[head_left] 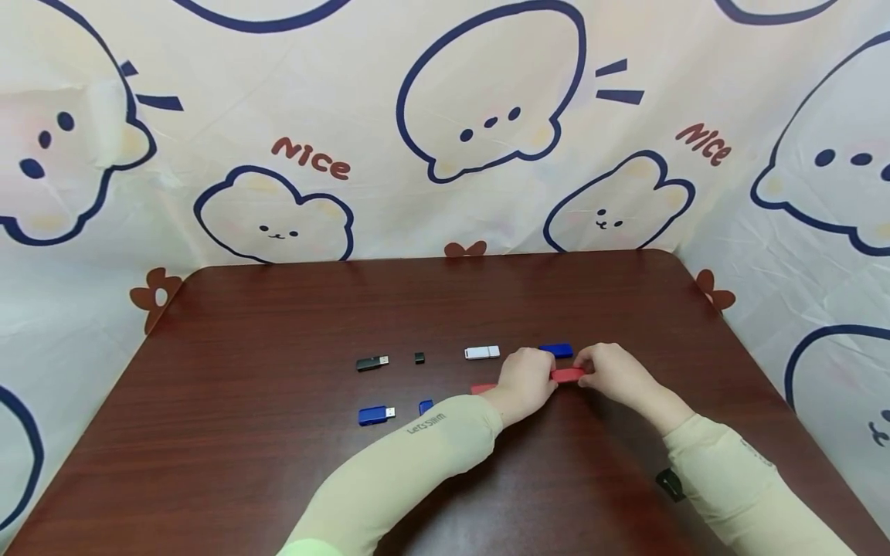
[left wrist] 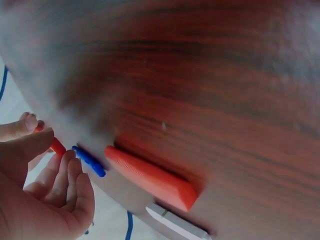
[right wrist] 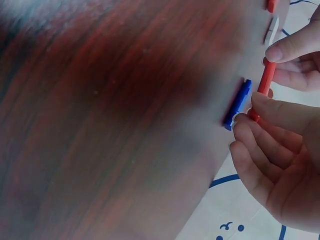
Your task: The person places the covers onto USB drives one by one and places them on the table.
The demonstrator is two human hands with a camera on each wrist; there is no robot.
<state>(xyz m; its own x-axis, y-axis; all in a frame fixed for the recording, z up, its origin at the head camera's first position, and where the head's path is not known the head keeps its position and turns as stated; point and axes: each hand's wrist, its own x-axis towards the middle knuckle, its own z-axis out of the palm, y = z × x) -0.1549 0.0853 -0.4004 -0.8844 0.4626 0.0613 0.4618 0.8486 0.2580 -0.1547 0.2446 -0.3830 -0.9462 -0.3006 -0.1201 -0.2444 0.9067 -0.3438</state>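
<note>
A slim red USB stick (head_left: 568, 374) spans the gap between my two hands above the table. One end is pinched by my left hand (head_left: 527, 378), the other by the thumb and fingertips of my right hand (head_left: 613, 376). In the right wrist view the red stick (right wrist: 267, 76) tilts between both hands, its ends covered by fingers. Just behind it lies a blue USB stick (head_left: 556, 350). A second red piece (left wrist: 155, 176), ribbed along one side, lies on the table beside my left wrist, next to a white USB stick (left wrist: 179, 223).
Farther left lie a black USB stick (head_left: 371, 364) with its plug bare, a small black cap (head_left: 419, 358), and a blue USB stick (head_left: 374, 415) with its plug showing. My left sleeve partly hides a blue piece (head_left: 426, 405). Patterned cloth (head_left: 445, 208) surrounds the brown table (head_left: 278, 309).
</note>
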